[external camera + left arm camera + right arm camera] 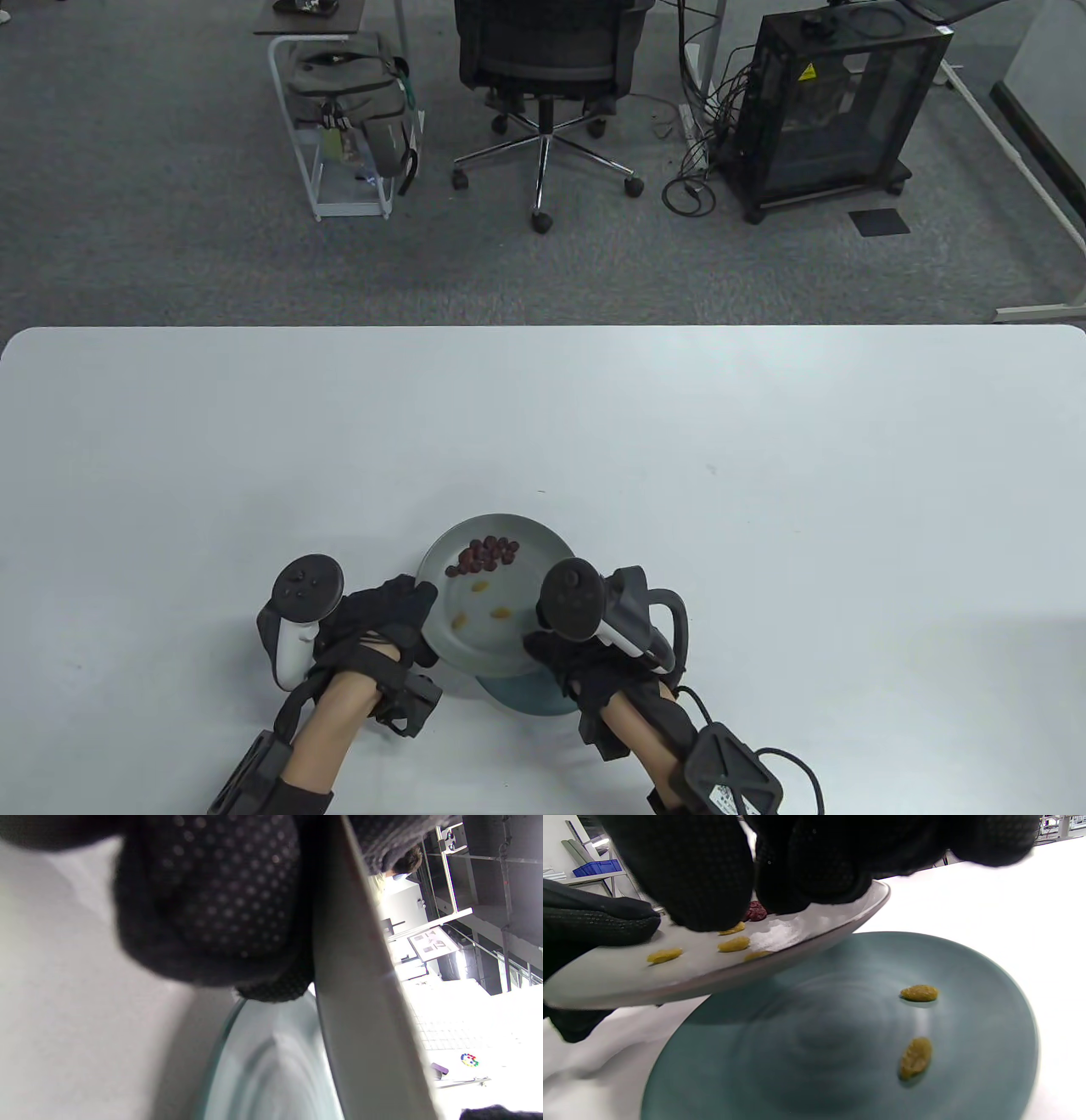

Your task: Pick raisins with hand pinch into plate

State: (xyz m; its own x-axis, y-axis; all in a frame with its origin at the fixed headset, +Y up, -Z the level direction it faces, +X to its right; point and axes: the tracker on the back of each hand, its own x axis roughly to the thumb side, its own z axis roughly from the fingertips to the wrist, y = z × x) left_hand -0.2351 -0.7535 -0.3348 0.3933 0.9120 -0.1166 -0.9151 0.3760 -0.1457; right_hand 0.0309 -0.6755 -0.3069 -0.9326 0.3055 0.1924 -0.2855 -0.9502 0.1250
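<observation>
Small yellow raisins point(734, 943) and dark red raisins point(488, 553) lie on the tilted grey plate point(526, 543). Left hand point(386, 624) fingers grip its edge; right hand point(577, 658) fingers point(712, 878) pinch one yellow raisin.

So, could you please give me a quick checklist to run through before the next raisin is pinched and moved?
1. Left hand holds the grey plate raised above the teal plate: ok.
2. Yellow raisins left on grey plate: ok.
3. Right hand fingertips at a raisin: ok.
4. Raisin pinched: cannot tell.
5. Teal plate has free room beside its two raisins: ok.
</observation>
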